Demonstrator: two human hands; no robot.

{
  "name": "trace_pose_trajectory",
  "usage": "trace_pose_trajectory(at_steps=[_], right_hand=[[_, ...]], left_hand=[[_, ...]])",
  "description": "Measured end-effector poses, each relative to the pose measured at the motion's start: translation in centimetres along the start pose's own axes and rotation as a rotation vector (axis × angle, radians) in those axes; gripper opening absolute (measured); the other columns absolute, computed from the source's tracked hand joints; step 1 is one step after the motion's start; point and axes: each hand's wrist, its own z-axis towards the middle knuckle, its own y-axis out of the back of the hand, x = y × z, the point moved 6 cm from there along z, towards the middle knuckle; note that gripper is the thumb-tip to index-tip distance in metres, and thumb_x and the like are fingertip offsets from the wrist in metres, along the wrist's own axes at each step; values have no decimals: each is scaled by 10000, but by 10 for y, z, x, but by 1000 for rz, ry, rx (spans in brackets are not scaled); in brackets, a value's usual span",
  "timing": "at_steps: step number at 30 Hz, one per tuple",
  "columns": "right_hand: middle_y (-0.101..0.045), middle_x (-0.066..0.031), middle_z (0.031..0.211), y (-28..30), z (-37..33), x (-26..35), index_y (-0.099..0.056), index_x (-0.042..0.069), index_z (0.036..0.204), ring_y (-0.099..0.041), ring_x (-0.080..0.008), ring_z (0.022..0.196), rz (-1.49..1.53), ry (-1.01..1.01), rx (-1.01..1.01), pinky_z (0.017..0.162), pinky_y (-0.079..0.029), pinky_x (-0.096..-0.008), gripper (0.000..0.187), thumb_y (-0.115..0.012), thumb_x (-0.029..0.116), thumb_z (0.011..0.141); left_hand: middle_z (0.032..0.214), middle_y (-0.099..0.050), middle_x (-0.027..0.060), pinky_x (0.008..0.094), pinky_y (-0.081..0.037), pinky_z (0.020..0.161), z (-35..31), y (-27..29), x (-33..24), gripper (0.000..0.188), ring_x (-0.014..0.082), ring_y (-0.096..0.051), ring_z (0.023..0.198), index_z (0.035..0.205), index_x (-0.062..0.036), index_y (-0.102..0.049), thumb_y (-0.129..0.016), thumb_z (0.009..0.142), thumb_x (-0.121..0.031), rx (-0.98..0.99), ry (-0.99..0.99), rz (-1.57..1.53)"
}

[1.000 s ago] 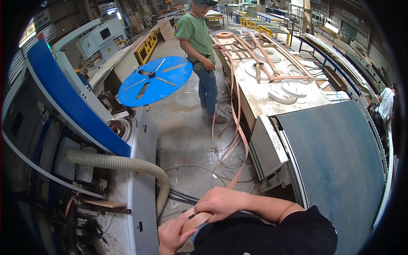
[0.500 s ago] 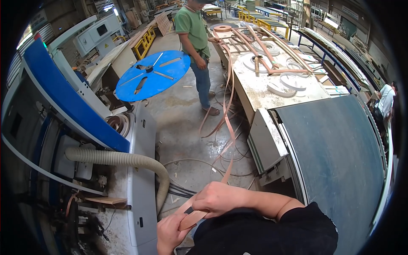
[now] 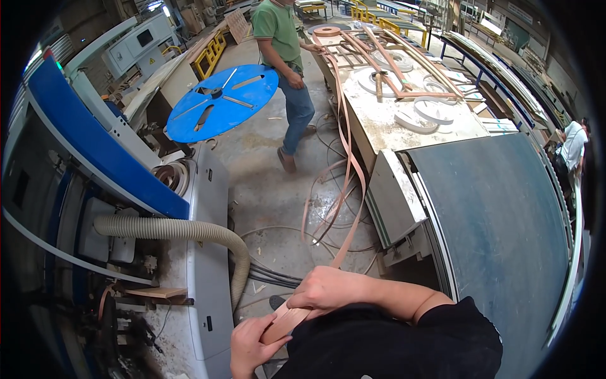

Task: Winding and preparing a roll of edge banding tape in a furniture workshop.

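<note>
Pinkish-brown edge banding (image 3: 285,322) runs between my two hands, close in front of my body. My left hand (image 3: 250,344) grips its lower end, thumb lying along it. Above and to the right, my right hand (image 3: 325,291) is closed around the same band, knuckles up. From there the band trails off over the floor in long loops toward the far worktable, where a person in a green shirt (image 3: 278,28) has one hand on the strips. Whatever lies under my right palm is hidden.
At left stands a machine with a blue cover (image 3: 107,142), a ribbed hose (image 3: 170,227) and a blue slotted disc (image 3: 221,104). On the right are a dark conveyor belt (image 3: 492,208) and a worktable (image 3: 391,136) with wood frames and band coils. Cables (image 3: 271,275) cross the floor.
The band beyond my right hand has swung into a wider loop on the floor. The person in green has shifted their feet. Both my hands keep hold, nearly in place.
</note>
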Motion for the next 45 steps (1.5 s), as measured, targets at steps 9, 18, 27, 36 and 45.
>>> trace_pose_trajectory(at_steps=[9, 18, 27, 36, 45], right_hand=[[-640, -106, 753, 7, 0, 2, -610, 70, 889, -656, -355, 731, 55, 45, -96, 638, -515, -467, 286, -753, 301, 798], [-615, -120, 723, -4, 0, -2, -567, 59, 869, -653, -344, 729, -61, -4, 75, 658, -516, -464, 309, -746, 304, 808], [-586, -111, 701, -2, 0, 2, -521, 67, 809, -641, -338, 713, -21, 50, -27, 652, -512, -459, 308, -733, 290, 821], [-622, -123, 754, -14, -3, -8, -528, 57, 792, -654, -352, 751, -78, -2, 78, 655, -526, -460, 321, -734, 304, 798], [-651, -120, 751, -11, 2, -6, -594, 64, 829, -665, -364, 726, -84, -54, 97, 630, -531, -472, 256, -720, 285, 800]], left_hand=[[835, -722, 81, 378, -525, 601, -12, -2, 8, 419, 302, -680, 672, 1034, -83, -726, -892, 672, -212, 10, -12, -58], [917, -734, 79, 396, -550, 687, 8, 8, -4, 417, 313, -703, 816, 1006, -71, -721, -903, 659, -216, 10, 8, -16], [738, -675, 70, 395, -524, 588, -13, -26, 16, 340, 291, -666, 643, 919, -92, -701, -883, 706, -285, 55, 7, -7], [776, -686, 73, 388, -523, 587, 9, -10, -2, 418, 284, -663, 641, 1001, -97, -689, -899, 696, -292, 32, 7, 9], [809, -707, 92, 403, -541, 593, 1, -31, 4, 355, 309, -699, 688, 984, -87, -670, -861, 762, -286, 102, 52, 17]])
